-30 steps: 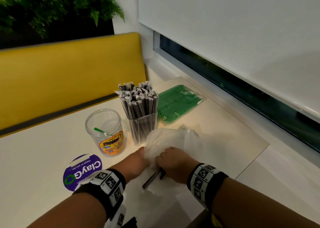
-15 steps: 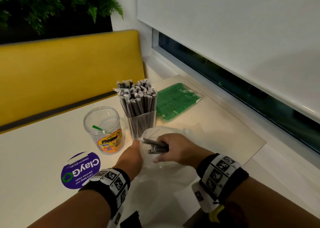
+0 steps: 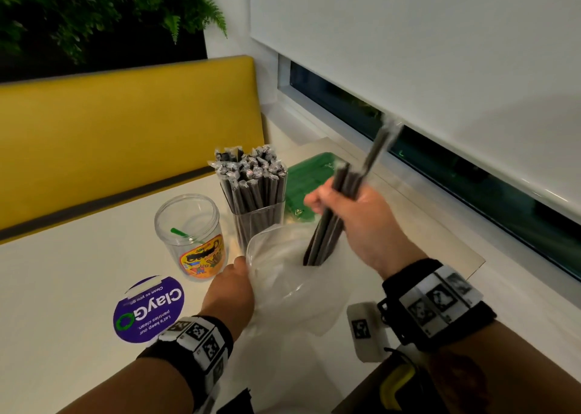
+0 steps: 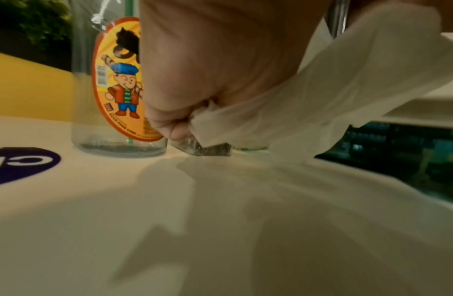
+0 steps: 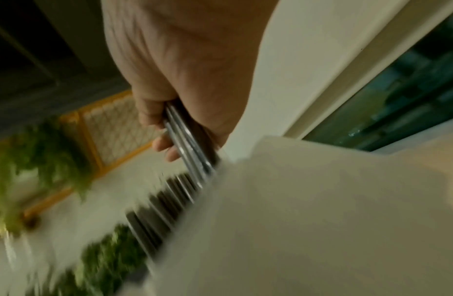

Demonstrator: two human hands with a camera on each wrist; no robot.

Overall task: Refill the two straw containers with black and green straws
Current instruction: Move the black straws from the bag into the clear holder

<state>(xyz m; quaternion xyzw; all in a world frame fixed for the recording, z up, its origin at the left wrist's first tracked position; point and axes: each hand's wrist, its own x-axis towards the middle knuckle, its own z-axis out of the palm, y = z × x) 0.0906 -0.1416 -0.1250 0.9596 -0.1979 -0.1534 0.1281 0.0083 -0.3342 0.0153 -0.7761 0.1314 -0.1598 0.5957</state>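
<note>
My right hand grips a small bundle of black wrapped straws, lifted upright above a clear plastic bag; the same bundle shows blurred in the right wrist view. My left hand pinches the bag's edge on the table. A square clear container packed with black straws stands just behind the bag. Left of it is a round clear jar with an orange label, holding one green straw. A pack of green straws lies behind my right hand.
A purple round ClayGo sticker is on the white table near my left wrist. A yellow bench back runs behind the table. A window sill and dark window lie along the right.
My right hand has drawn the black straws out of the bag and raised them upright, up and to the right. My left hand still holds the bag's edge.
</note>
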